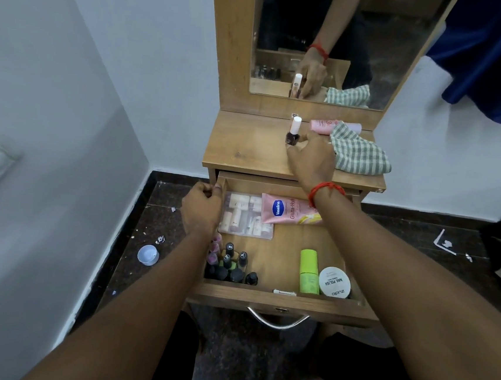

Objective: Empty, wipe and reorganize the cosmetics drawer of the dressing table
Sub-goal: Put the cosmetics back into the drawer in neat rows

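Observation:
The wooden drawer (pixel 281 300) of the dressing table stands pulled out. Inside lie a clear box of small tubes (pixel 248 215), a pink Vaseline tube (pixel 290 210), several dark nail polish bottles (pixel 231 264), a green bottle (pixel 308 270) and a white round jar (pixel 334 282). My left hand (pixel 201 211) is curled over the drawer's left side wall. My right hand (pixel 312 156) is on the tabletop (pixel 247 146), fingers around a dark nail polish bottle with a white cap (pixel 293 131) that stands upright.
A green checked cloth (pixel 357 152) lies at the tabletop's right, partly over a pink tube (pixel 322 125). The mirror (pixel 379 49) rises behind. A white cap (pixel 148 254) and scraps lie on the dark floor to the left. A blue curtain (pixel 500 60) hangs at the right.

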